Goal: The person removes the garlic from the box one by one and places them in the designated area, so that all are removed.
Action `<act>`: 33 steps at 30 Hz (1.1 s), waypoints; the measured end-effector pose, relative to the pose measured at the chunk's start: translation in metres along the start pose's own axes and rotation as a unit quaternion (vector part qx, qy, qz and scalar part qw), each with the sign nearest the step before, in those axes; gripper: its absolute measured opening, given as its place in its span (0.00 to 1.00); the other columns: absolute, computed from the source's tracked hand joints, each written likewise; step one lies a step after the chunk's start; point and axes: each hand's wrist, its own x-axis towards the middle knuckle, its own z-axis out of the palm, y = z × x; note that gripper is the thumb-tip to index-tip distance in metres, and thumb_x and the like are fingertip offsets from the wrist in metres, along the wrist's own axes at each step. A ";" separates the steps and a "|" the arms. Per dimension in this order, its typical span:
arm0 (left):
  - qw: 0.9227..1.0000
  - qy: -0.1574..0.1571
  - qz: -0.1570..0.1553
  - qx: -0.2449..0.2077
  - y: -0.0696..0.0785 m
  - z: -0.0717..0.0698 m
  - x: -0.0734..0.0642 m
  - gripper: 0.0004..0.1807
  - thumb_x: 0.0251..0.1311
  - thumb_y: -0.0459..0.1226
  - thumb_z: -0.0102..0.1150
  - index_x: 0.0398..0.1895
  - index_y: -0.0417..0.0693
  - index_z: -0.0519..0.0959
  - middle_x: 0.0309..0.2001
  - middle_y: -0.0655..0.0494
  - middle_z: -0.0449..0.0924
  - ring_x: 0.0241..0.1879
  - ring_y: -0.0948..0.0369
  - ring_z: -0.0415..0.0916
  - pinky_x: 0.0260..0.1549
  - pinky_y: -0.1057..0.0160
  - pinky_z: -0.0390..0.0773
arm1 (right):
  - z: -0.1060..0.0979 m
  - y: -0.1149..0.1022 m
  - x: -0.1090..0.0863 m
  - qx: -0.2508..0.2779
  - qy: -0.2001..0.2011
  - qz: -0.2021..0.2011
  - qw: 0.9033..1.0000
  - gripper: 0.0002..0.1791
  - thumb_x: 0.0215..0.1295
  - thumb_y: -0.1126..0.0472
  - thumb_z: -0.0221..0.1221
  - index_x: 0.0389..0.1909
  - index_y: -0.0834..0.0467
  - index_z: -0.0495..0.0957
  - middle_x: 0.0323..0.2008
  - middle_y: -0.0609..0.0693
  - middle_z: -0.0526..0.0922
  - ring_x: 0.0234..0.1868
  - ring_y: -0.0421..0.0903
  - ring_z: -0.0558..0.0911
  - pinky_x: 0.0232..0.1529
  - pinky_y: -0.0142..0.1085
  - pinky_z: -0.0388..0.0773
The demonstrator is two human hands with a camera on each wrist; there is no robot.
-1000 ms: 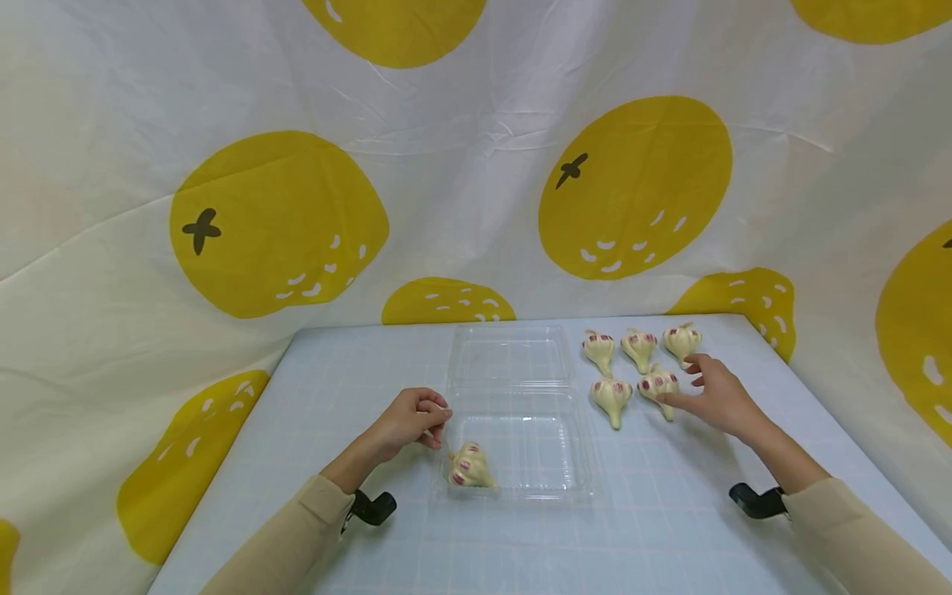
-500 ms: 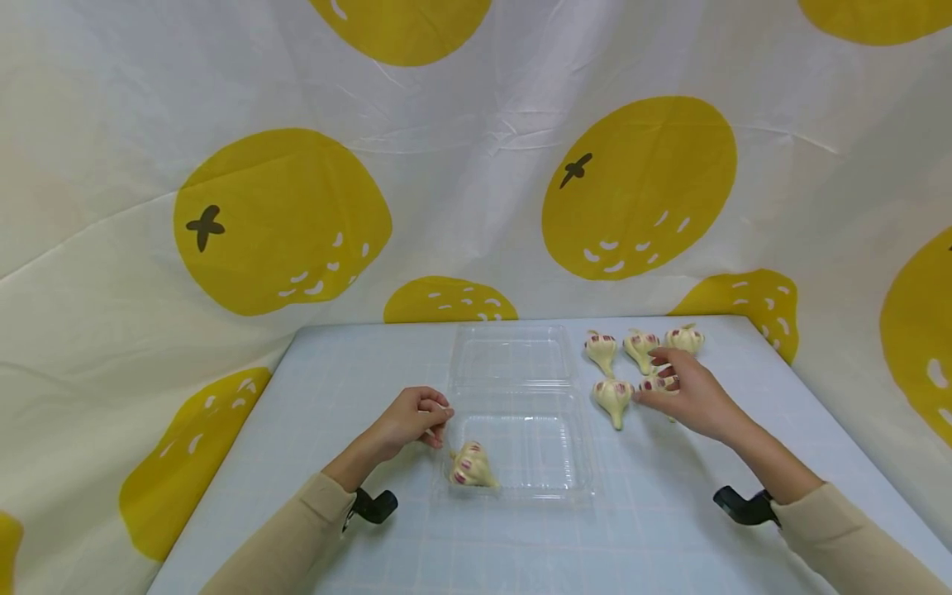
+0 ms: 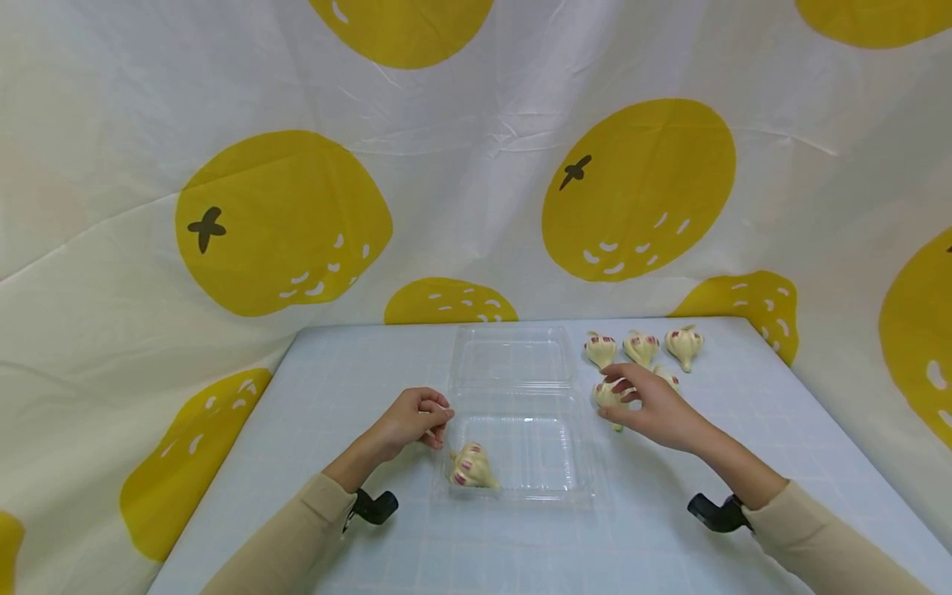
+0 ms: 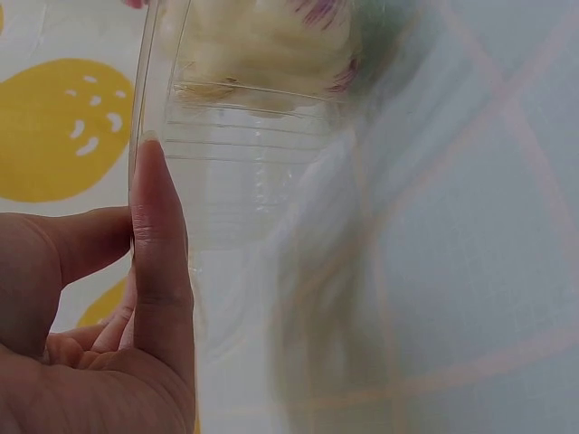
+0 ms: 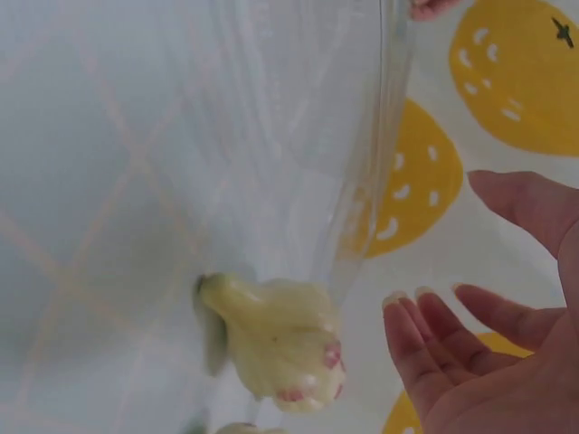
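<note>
A clear plastic clamshell container (image 3: 513, 498) lies opened flat, its lid (image 3: 513, 355) at the back. One garlic bulb (image 3: 472, 467) sits in the front left corner of its base. At the base's left rim my left hand (image 3: 412, 421) pinches the edge between thumb and finger, as the left wrist view shows. My right hand (image 3: 658, 411), fingers spread, hovers over the near-left garlic bulb (image 3: 606, 397) of the group on the right. In the right wrist view a gap shows between the fingertips (image 5: 395, 300) and that bulb (image 5: 285, 339).
Behind the right hand stand three garlic bulbs in a row: left (image 3: 599, 349), middle (image 3: 640, 347) and right (image 3: 685, 347). Another bulb (image 3: 667, 378) is partly hidden by the right hand. A lemon-print curtain (image 3: 476, 207) borders the pale table (image 3: 357, 364).
My right hand has moved left and slightly down, from the near-right garlic bulb to over the near-left one. The left hand stays at the container rim.
</note>
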 end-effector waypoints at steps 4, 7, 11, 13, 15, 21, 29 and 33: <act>1.000 0.001 -0.001 0.002 0.000 0.000 0.000 0.12 0.72 0.32 0.60 0.48 0.31 0.72 0.23 0.52 0.77 0.20 0.62 0.76 0.23 0.64 0.85 | 0.014 -0.007 0.001 0.009 -0.024 -0.024 0.999 0.29 0.66 0.55 0.69 0.63 0.63 0.72 0.55 0.57 0.80 0.53 0.58 0.81 0.55 0.51 0.82; 1.000 0.001 -0.003 0.002 0.001 0.000 -0.001 0.12 0.72 0.32 0.60 0.48 0.31 0.72 0.23 0.52 0.77 0.20 0.62 0.76 0.23 0.64 0.85 | 0.025 -0.012 0.002 0.017 -0.040 -0.049 0.998 0.28 0.66 0.56 0.69 0.62 0.62 0.73 0.53 0.54 0.81 0.52 0.57 0.81 0.54 0.48 0.83; 1.000 0.000 -0.004 0.002 0.003 0.000 -0.002 0.11 0.72 0.32 0.60 0.48 0.31 0.72 0.22 0.51 0.77 0.20 0.62 0.76 0.23 0.64 0.85 | 0.037 -0.019 0.004 0.038 -0.064 -0.076 0.994 0.26 0.66 0.57 0.69 0.61 0.61 0.74 0.52 0.54 0.81 0.51 0.57 0.81 0.54 0.43 0.83; 1.000 0.000 -0.004 0.001 0.003 0.000 -0.001 0.11 0.72 0.32 0.60 0.47 0.31 0.72 0.22 0.51 0.77 0.20 0.62 0.76 0.23 0.64 0.85 | 0.041 -0.021 0.005 0.048 -0.072 -0.088 0.992 0.26 0.66 0.56 0.69 0.60 0.61 0.74 0.52 0.53 0.81 0.50 0.57 0.82 0.53 0.42 0.83; 1.000 0.001 -0.005 0.000 0.004 0.000 -0.001 0.11 0.72 0.32 0.60 0.47 0.32 0.72 0.22 0.51 0.77 0.20 0.62 0.76 0.23 0.64 0.85 | 0.046 -0.024 0.006 0.056 -0.079 -0.094 0.991 0.26 0.66 0.56 0.69 0.60 0.60 0.74 0.51 0.52 0.81 0.50 0.57 0.82 0.52 0.42 0.83; 1.000 -0.001 -0.008 -0.003 0.003 0.001 0.000 0.11 0.72 0.31 0.60 0.47 0.32 0.71 0.22 0.51 0.77 0.19 0.62 0.76 0.23 0.64 0.85 | 0.065 -0.031 0.009 0.077 -0.108 -0.111 0.985 0.28 0.66 0.51 0.69 0.61 0.60 0.75 0.53 0.57 0.81 0.51 0.59 0.82 0.50 0.42 0.84; 1.000 -0.007 -0.004 -0.005 0.001 0.000 0.001 0.11 0.72 0.31 0.59 0.47 0.32 0.70 0.22 0.52 0.77 0.20 0.62 0.76 0.23 0.64 0.85 | 0.093 -0.040 0.016 0.110 -0.144 -0.140 0.973 0.31 0.67 0.52 0.68 0.63 0.67 0.73 0.54 0.61 0.81 0.51 0.59 0.82 0.50 0.43 0.84; 1.000 -0.008 -0.003 -0.003 0.000 0.000 0.002 0.12 0.71 0.31 0.60 0.48 0.32 0.70 0.22 0.52 0.77 0.20 0.62 0.77 0.23 0.64 0.85 | 0.107 -0.047 0.022 0.127 -0.166 -0.147 0.967 0.30 0.67 0.54 0.69 0.63 0.67 0.74 0.54 0.62 0.81 0.52 0.59 0.82 0.50 0.44 0.84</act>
